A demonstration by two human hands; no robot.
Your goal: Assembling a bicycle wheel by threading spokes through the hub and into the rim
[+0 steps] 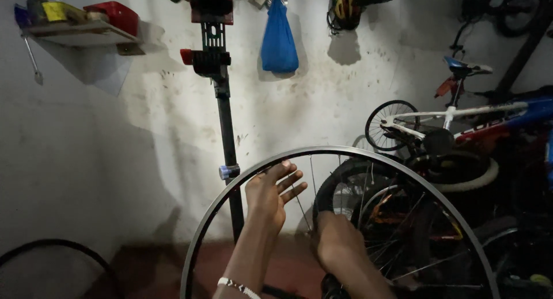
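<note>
- My left hand [271, 189] is released, fingers spread against the wheel rim [253, 163].
- My right hand [340, 241] pinches a spoke [303, 209], just beside the left.
- I judge this spoke checking; next calls for a gentle squeeze.

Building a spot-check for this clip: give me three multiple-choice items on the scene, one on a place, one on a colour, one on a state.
1. Where does the blue bag hang?
A. on the wall above the wheel rim
B. on the floor
C. from the white bike's saddle

2. What colour is the clamp head on the repair stand?
A. green
B. red and black
C. white

3. How is the left hand?
A. fist shut on a spoke
B. fingers spread open against the wheel rim
C. out of view

Answers:
1 A: the bag hangs high on the white wall.
2 B: red ends show on the black clamp.
3 B: the fingers are splayed near the rim's top, while the right hand sits lower among the spokes.
</note>
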